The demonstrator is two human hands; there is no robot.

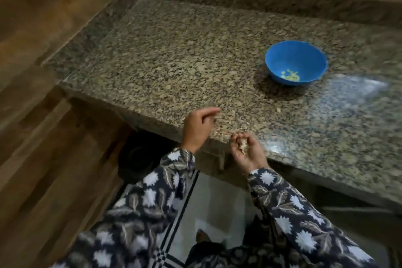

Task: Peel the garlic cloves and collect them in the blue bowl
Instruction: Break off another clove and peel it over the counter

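At the table's [174,61] six o'clock edge, the right hand [247,152] is gripping a garlic clove [242,145] mid-peel, while the left hand [199,129] is curling loosely, its contents unclear. Next, likely: stripping the skin, then reaching to the blue bowl [280,63] at two o'clock.

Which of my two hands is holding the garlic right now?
Your right hand, at the counter edge: its fingers curl round pale garlic. The left hand, raised beside it, shows no garlic; blur hides whether it pinches any peel.
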